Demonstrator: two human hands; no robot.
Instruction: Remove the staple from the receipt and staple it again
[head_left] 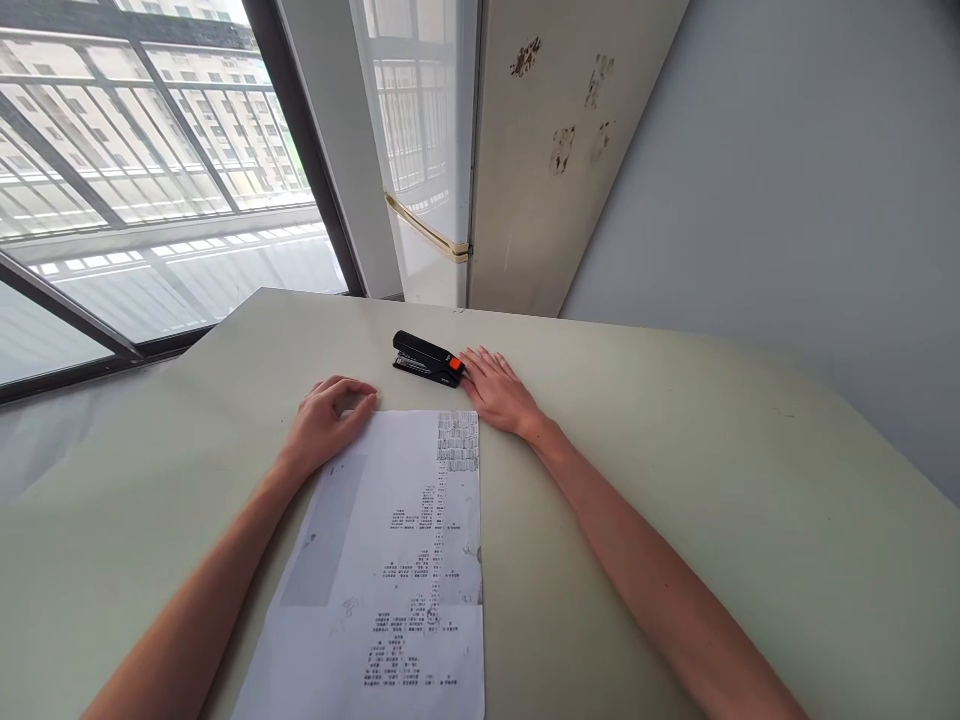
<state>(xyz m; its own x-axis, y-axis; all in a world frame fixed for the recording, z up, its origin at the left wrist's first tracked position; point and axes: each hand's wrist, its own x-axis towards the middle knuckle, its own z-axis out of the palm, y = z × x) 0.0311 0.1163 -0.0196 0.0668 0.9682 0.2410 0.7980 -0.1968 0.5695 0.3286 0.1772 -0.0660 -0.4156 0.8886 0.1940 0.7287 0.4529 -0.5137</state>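
A printed sheet of paper [405,470] lies lengthwise in front of me, its text upside down from my side. At its far left corner is my left hand [330,420], thumb and fingers curled together in a pinch on the paper's edge. My right hand [499,390] rests flat with fingers stretched out, just beyond the sheet's far right corner. Its fingertips are at the end of a black stapler [424,358] with an orange-red patch. The stapler lies on the table beyond the paper, its jaw end pointing left.
The pale green table [675,480] spreads widely around the paper, with angled far corners. Behind it stand a white cabinet [431,150] with a gold handle [427,228] and a stained side panel. A window with railings [150,150] is at the left, a grey wall [810,180] at the right.
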